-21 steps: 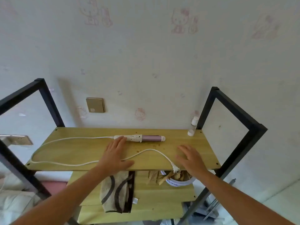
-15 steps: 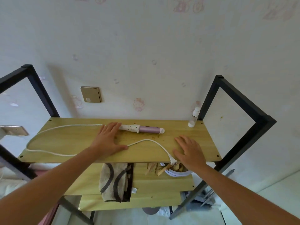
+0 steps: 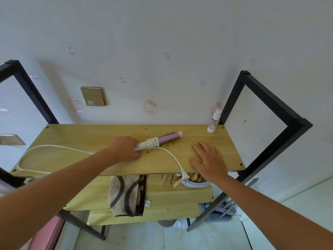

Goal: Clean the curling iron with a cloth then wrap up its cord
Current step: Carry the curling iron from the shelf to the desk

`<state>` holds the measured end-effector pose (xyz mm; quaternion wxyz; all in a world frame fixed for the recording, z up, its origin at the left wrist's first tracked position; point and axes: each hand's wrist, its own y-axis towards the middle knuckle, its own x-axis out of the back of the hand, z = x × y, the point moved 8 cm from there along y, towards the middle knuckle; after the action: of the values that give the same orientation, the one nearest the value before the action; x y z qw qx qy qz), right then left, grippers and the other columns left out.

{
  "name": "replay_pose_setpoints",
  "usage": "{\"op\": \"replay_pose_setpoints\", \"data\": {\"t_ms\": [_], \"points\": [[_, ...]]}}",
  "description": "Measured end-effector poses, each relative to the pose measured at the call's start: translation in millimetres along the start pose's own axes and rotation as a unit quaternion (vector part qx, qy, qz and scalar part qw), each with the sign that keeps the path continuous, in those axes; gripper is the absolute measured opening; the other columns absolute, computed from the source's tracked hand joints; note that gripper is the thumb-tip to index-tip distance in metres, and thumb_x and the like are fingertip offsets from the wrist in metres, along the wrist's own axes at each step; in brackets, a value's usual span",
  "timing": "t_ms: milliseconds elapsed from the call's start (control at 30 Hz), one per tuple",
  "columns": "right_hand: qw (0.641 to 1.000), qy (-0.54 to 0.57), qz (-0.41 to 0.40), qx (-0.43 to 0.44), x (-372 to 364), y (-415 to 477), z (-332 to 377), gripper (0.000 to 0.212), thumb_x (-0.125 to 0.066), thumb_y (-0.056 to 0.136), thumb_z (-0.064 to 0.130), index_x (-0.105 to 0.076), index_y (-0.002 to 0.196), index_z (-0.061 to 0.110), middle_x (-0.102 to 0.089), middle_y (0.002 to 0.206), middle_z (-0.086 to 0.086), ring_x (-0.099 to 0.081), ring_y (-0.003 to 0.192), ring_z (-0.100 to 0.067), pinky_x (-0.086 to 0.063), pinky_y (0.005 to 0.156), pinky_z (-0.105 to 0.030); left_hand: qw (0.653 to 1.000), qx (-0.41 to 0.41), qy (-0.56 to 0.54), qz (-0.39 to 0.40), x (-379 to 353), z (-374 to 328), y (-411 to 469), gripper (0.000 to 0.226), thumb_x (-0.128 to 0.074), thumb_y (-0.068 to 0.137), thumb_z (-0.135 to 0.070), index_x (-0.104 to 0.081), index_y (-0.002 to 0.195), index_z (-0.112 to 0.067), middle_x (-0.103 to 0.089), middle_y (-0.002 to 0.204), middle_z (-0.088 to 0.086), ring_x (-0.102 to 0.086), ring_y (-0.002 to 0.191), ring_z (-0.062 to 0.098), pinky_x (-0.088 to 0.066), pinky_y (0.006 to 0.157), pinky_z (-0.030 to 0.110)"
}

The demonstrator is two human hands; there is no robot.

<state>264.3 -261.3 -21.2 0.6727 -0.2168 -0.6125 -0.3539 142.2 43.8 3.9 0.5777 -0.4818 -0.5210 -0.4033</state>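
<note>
The curling iron [image 3: 158,140], with a spotted white handle and pink barrel, lies tilted on the top wooden shelf [image 3: 77,134]. My left hand [image 3: 124,147] is closed around the rear end of its handle. Its white cord [image 3: 54,147] loops out to the left shelf edge and back, and the plug [image 3: 184,175] hangs over the front edge. My right hand [image 3: 209,159] rests flat on the shelf to the right, fingers spread, holding nothing. A brown patterned cloth [image 3: 126,194] drapes over the lower shelf.
Brown crumbs [image 3: 169,144] dot the shelf near the iron. A small white-capped bottle [image 3: 213,121] stands at the back right corner by the black frame post [image 3: 232,98]. A white bowl [image 3: 193,183] of wooden clips sits on the lower shelf. The wall is close behind.
My left hand went from lying flat near the handle to gripping it, and the iron's barrel has swung up to a tilt. The right hand stays put on the shelf.
</note>
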Motion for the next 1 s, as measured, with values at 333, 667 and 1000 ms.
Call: {"op": "replay_pose_setpoints", "data": {"t_ms": [333,667,1000], "points": [[0.969,0.232,0.008,-0.086,20,-23,12,0.046,-0.060,0.094,0.047,-0.059,0.138,0.033,-0.048,0.149,0.014,-0.039,0.142,-0.015,-0.031,0.120,-0.048,0.976,0.101,-0.186,-0.050,5,-8,-104,0.019,-0.065,0.090,-0.030,-0.051,0.078,-0.032,-0.060,0.061,-0.006,-0.050,0.042,0.003,-0.032,0.032,0.013],[0.840,0.530,0.065,-0.096,-36,-201,91,0.045,-0.059,0.086,0.045,-0.062,0.130,0.041,-0.059,0.139,0.021,-0.050,0.134,-0.001,-0.041,0.107,-0.028,0.864,0.272,-0.395,-0.154,-106,-10,-313,0.012,-0.068,0.081,-0.030,-0.057,0.078,-0.025,-0.056,0.057,-0.004,-0.044,0.039,0.009,-0.037,0.039,0.030],[0.776,0.566,0.166,-0.222,-135,-296,122,0.049,-0.062,0.084,0.042,-0.065,0.131,0.029,-0.068,0.133,0.012,-0.061,0.127,-0.010,-0.043,0.114,-0.047,0.766,0.428,-0.467,-0.108,-242,-19,-401,0.024,-0.061,0.081,-0.032,-0.048,0.074,-0.012,-0.039,0.058,-0.006,-0.032,0.050,0.007,-0.030,0.049,0.028]]}}
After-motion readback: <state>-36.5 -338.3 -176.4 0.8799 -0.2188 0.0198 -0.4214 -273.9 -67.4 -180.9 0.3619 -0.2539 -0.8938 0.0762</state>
